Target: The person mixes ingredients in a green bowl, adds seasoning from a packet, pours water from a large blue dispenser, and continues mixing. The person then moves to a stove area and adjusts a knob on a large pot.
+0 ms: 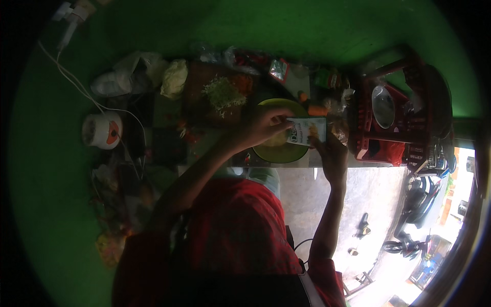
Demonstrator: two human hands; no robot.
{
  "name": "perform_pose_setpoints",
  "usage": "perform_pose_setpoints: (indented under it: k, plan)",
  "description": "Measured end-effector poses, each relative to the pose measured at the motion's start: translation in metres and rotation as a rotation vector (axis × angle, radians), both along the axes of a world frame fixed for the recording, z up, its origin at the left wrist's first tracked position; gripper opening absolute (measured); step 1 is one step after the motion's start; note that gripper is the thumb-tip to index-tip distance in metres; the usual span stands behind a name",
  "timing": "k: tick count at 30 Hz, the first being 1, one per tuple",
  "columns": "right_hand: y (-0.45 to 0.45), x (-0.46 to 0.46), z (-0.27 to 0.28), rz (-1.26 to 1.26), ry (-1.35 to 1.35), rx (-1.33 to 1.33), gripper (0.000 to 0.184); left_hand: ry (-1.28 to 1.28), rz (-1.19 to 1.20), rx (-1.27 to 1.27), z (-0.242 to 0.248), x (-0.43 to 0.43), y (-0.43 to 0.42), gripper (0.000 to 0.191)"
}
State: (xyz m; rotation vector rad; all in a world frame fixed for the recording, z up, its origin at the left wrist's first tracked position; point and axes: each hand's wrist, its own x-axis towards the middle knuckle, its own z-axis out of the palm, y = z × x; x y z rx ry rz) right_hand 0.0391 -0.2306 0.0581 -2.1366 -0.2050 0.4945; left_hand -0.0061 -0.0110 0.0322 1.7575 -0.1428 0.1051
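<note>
A small printed seasoning sachet [307, 130] is pinched between my two hands above a yellow-green plate or shallow bowl [278, 154]. My left hand [270, 124] grips the sachet's left end, and my right hand [328, 149] holds its lower right corner. Something pale lies in the bowl, partly hidden by my left hand and the sachet. To the left is a brown cutting board [195, 82] with a heap of shredded pale green vegetable [224, 94] and some grated orange vegetable [242, 83]. A piece of cabbage [174, 78] rests at the board's left edge.
Carrot pieces [317, 111] lie right of the bowl. A dark red plastic rack [364, 130] stands at the right end. On the left are a white appliance [102, 130], cords and plastic bags [142, 69]. A red-edged packet [279, 70] lies near the green wall.
</note>
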Motion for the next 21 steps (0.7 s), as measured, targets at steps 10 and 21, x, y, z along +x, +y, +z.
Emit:
perform_pose_setpoints:
  k: [10,21]
  plan:
    - [-0.018,0.005,0.007,-0.049,-0.105,0.016,0.033,-0.046,-0.068,-0.039,0.001,0.029,-0.018,0.025]
    - [-0.008,0.011,0.008,-0.061,-0.159,0.128,0.034,-0.119,-0.006,0.158,-0.011,0.051,-0.002,0.021]
